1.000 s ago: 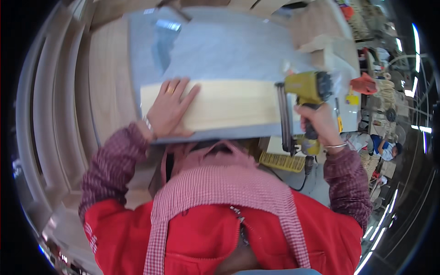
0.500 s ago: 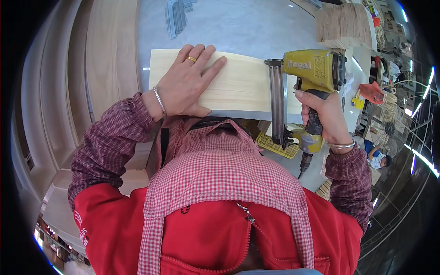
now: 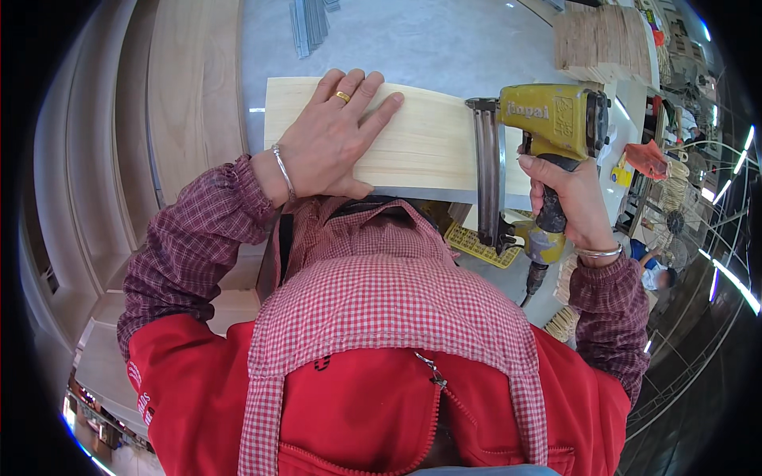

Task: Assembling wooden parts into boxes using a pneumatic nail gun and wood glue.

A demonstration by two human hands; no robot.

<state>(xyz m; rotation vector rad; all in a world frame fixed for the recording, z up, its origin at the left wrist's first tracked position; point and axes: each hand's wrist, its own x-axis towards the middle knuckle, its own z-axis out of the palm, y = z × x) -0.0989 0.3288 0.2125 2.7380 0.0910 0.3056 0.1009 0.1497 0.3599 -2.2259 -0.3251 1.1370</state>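
A pale wooden board (image 3: 432,139) lies flat on a grey workbench (image 3: 429,40). My left hand (image 3: 333,139) rests palm-down on the board's left half, fingers spread, with a gold ring and a thin bracelet. My right hand (image 3: 567,198) grips the dark handle of a yellow pneumatic nail gun (image 3: 548,119). The gun's long metal magazine (image 3: 486,170) crosses the board's right end, and an air hose fitting hangs below the handle. My checked hood and red jacket hide the bench's near edge.
A wide wooden panel (image 3: 194,103) lies left of the bench. Grey metal strips (image 3: 309,24) sit at the bench's far edge, a stack of small wooden pieces (image 3: 599,40) at far right. A yellow plastic tray (image 3: 476,242) shows below the bench. Another person (image 3: 655,274) is at right.
The view has tipped closer over the bench. The nail gun has come up beside the board's right end, and my left hand stays flat on the board.
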